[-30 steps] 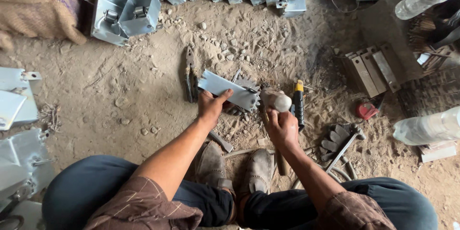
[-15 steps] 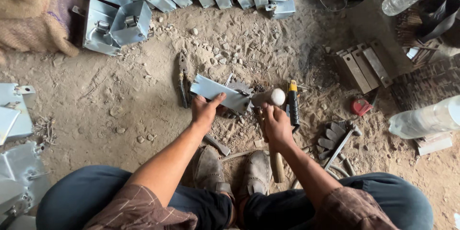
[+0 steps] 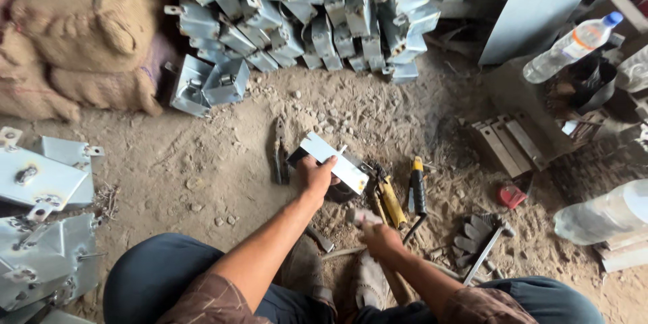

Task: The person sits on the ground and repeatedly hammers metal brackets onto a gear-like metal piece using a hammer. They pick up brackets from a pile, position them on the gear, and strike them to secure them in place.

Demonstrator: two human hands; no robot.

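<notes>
Sheet-metal bracket (image 3: 334, 160) lies on the dirt floor (image 3: 202, 162), tilted, pinned by the left hand (image 3: 316, 177) clenched on its near edge, apparently to steady it. Right hand (image 3: 378, 236) grips a hammer (image 3: 368, 219) just beside. Finished metal boxes (image 3: 304, 13) stacked beyond, insides unclear.

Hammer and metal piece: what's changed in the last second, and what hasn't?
The right hand drew the hammer back toward the person; a moment ago its head was up beside the sheet-metal piece. The left hand kept its grip on that piece, which now looks tilted up more. The pliers, the yellow-handled tools and the stacked metal boxes stayed put on the dirt.
</notes>
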